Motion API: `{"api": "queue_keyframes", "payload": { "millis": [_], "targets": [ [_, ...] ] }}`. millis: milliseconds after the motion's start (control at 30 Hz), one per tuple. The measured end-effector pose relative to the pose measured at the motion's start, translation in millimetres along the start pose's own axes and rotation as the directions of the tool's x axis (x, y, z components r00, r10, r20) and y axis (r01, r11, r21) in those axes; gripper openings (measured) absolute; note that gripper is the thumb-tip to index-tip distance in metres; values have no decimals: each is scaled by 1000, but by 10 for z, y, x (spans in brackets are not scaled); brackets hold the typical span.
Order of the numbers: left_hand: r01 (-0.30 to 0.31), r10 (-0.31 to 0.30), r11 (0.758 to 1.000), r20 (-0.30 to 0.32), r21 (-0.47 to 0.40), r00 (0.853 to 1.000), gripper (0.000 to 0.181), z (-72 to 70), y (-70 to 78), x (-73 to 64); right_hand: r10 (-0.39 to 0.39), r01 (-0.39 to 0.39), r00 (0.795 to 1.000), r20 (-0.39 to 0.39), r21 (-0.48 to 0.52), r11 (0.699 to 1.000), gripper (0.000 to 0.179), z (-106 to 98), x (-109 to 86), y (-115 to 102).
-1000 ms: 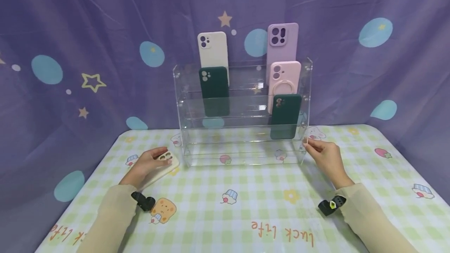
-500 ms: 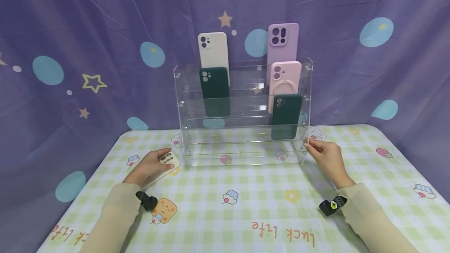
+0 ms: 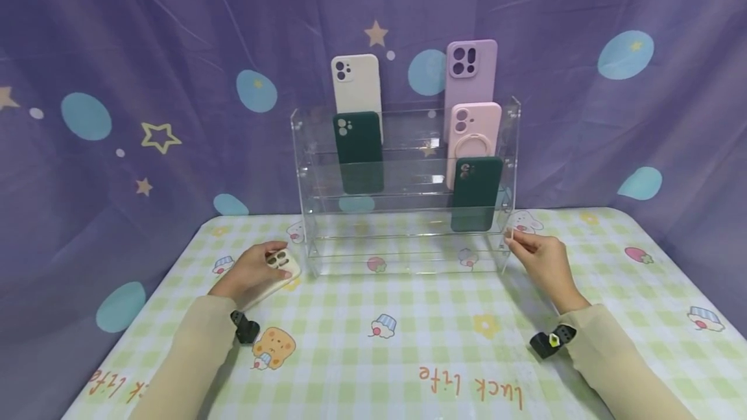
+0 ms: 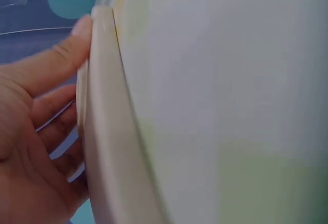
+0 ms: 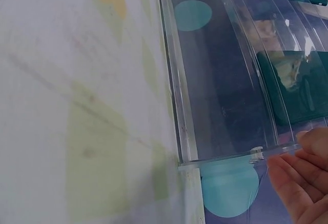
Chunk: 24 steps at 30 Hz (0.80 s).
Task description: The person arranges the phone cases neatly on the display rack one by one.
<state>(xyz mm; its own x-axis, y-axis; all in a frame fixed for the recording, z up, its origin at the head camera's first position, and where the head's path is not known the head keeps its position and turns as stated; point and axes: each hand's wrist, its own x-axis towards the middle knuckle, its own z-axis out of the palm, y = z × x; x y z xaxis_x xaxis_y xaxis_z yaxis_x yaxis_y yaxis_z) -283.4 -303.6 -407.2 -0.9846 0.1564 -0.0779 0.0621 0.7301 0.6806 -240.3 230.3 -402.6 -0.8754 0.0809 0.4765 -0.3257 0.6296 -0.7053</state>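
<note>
My left hand (image 3: 248, 272) spans an off-white phone case (image 3: 294, 266) lying on the table, left of the clear acrylic display rack (image 3: 408, 222). Thumb and fingers grip its long sides near the camera holes; the palm hides much of it. The left wrist view shows the thumb at the edge of the phone case (image 4: 110, 111). My right hand (image 3: 545, 264) pinches the rack's right side panel low down. Five-step shelves aside, the rack bears a white case (image 3: 357, 86), a purple case (image 3: 469, 86), a pink case (image 3: 475, 122) and green cases (image 3: 475, 196).
A green checked tablecloth (image 3: 420, 316) with printed cupcakes and lettering covers the table. Behind the rack hangs a purple curtain (image 3: 192, 50) with stars and blue ovals. A black wrist camera (image 3: 245, 327) sits on my left sleeve.
My left hand has shifted slightly right and forward over the off-white case. The right hand keeps its place at the rack's side, and the cases on the rack stay put.
</note>
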Motion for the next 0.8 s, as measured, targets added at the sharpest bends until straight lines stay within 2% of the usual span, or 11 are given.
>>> {"api": "queue_keyframes", "payload": {
  "millis": [167, 300, 467, 567, 700, 800],
  "targets": [
    [-51, 50, 997, 18, 50, 999, 69, -55, 51, 16, -10, 10, 1000, -9, -5, 1000, 24, -5, 4, -9],
    [27, -28, 999, 28, 28, 999, 61, -104, 46, 26, -7, 7, 1000, -8, 4, 1000, 24, -6, 5, -13],
    [71, -68, 996, 41, -61, 997, 49, -189, 14, 6, -6, 6, 1000, 1, -8, 1000, 24, 0, 7, -28],
    [37, -34, 990, 25, -138, 999, 45, -245, 43, -9, 0, 0, 1000, 5, -11, 1000, 24, -3, 7, -32],
    [26, -20, 975, 27, -219, 999, 45, -336, 165, -58, 0, 0, 1000, 4, -21, 1000, 25, -12, 4, -26],
    [19, -16, 973, 15, -229, 1000, 44, -400, 289, -105, 0, 0, 1000, -2, -26, 1000, 24, -11, 2, -19]
  ]
}}
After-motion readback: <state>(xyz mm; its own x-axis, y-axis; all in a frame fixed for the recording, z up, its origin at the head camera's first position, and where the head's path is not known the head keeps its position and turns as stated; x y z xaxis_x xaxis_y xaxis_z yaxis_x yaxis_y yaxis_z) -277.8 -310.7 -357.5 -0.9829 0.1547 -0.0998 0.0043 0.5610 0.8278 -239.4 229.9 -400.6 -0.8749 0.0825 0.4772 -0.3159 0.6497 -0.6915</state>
